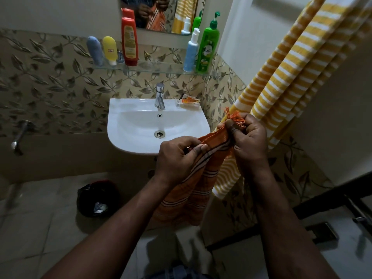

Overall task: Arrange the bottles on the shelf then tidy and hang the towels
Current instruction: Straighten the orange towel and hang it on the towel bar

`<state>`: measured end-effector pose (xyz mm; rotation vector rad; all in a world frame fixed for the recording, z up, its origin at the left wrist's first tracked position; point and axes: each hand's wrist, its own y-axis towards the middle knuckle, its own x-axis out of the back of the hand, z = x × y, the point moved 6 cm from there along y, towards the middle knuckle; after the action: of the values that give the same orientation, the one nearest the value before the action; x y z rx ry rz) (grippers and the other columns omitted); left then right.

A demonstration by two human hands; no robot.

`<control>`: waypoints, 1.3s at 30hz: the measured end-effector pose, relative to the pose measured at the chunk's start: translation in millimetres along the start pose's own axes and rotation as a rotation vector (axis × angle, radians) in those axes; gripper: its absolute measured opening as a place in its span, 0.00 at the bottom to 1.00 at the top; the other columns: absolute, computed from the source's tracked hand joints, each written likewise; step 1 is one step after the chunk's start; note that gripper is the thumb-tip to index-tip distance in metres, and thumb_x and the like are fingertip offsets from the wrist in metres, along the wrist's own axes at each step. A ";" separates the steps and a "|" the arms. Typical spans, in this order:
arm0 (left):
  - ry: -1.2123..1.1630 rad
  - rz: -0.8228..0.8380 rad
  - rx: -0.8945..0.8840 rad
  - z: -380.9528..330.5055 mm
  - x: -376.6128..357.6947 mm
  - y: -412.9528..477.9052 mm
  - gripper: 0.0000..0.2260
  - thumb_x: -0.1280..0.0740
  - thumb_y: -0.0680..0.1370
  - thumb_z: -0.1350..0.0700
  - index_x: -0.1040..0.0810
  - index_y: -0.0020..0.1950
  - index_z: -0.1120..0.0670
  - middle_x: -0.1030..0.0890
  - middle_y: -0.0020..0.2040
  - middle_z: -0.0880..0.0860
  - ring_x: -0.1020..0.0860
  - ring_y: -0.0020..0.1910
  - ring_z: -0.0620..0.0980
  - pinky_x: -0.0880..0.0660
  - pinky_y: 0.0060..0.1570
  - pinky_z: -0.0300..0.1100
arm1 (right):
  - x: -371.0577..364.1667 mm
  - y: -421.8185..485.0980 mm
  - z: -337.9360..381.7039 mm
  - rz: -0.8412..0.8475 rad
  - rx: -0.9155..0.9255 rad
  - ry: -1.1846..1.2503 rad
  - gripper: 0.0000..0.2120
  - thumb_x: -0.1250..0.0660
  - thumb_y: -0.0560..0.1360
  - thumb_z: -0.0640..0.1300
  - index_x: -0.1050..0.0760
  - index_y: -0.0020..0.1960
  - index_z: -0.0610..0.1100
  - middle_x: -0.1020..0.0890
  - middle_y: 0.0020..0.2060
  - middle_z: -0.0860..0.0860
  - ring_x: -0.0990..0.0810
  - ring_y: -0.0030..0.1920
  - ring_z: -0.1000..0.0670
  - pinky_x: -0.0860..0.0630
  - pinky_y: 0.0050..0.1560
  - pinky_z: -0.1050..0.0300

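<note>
An orange towel (187,194) with dark and white stripes hangs in front of the sink. My left hand (179,158) pinches its upper edge, and my right hand (247,137) grips the fringed corner higher up. A yellow-and-white striped towel (291,77) hangs at the right, down past my right hand. On the glass shelf (157,69) stand a blue tube (95,50), a yellow tube (110,50), a red bottle (129,43), a light blue pump bottle (191,53) and a green pump bottle (208,45).
A white sink (136,141) with a chrome tap (160,96) sits below the shelf, a small orange packet (188,101) on its rim. A black bin (94,200) stands on the tiled floor at the left. A mirror (161,13) hangs above the shelf.
</note>
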<state>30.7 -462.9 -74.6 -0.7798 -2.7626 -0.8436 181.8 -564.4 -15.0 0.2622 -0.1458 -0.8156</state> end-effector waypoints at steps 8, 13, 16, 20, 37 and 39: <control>-0.088 -0.044 0.135 10.6 2.6 -7.4 0.13 0.26 0.77 0.44 0.21 0.41 0.51 0.17 0.37 0.48 0.18 0.35 0.50 0.20 0.31 0.55 | -3.2 -1.6 0.8 -0.088 0.007 -0.038 0.05 0.32 0.82 0.35 0.23 0.55 0.32 0.14 0.37 0.48 0.14 0.39 0.50 0.15 0.42 0.55; -0.137 -0.065 0.209 8.4 3.4 -4.7 0.12 0.22 0.76 0.50 0.20 0.39 0.54 0.17 0.38 0.45 0.18 0.36 0.50 0.20 0.34 0.57 | -1.5 0.0 -0.1 -0.132 0.016 -0.077 0.02 0.31 0.81 0.35 0.22 0.53 0.36 0.15 0.40 0.44 0.14 0.41 0.46 0.14 0.45 0.48; -0.181 -0.077 0.272 12.5 2.2 -4.2 0.11 0.21 0.76 0.51 0.21 0.39 0.51 0.16 0.38 0.48 0.16 0.37 0.53 0.18 0.36 0.60 | 0.0 0.5 -0.7 -0.144 0.022 -0.118 0.03 0.31 0.81 0.36 0.21 0.53 0.36 0.15 0.40 0.45 0.14 0.42 0.46 0.14 0.46 0.48; -0.205 -0.073 0.311 14.4 -1.4 -5.3 0.10 0.22 0.76 0.51 0.22 0.44 0.50 0.14 0.40 0.51 0.14 0.39 0.52 0.16 0.39 0.60 | 3.0 -0.3 -3.1 -0.166 0.026 -0.155 0.01 0.29 0.81 0.38 0.20 0.50 0.42 0.15 0.41 0.43 0.13 0.43 0.40 0.14 0.48 0.40; -0.156 -0.062 0.339 9.7 -6.4 -5.9 0.05 0.28 0.80 0.56 0.14 0.46 0.52 0.15 0.41 0.48 0.16 0.43 0.46 0.16 0.45 0.54 | 15.1 -5.0 -32.3 -0.211 -0.080 -0.122 0.09 0.28 0.79 0.37 0.22 0.47 0.51 0.16 0.41 0.50 0.16 0.43 0.47 0.16 0.47 0.44; -0.149 -0.064 0.341 12.2 -6.1 -5.3 0.05 0.28 0.79 0.54 0.15 0.44 0.51 0.15 0.40 0.48 0.16 0.43 0.48 0.16 0.45 0.55 | 15.3 -4.8 -36.5 -0.191 -0.108 -0.036 0.11 0.29 0.79 0.32 0.24 0.49 0.48 0.17 0.41 0.48 0.17 0.40 0.49 0.17 0.44 0.49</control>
<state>33.2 -462.5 -89.0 -0.7179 -2.9588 -0.3154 197.1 -572.4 -50.9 0.1616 -0.1108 -1.0151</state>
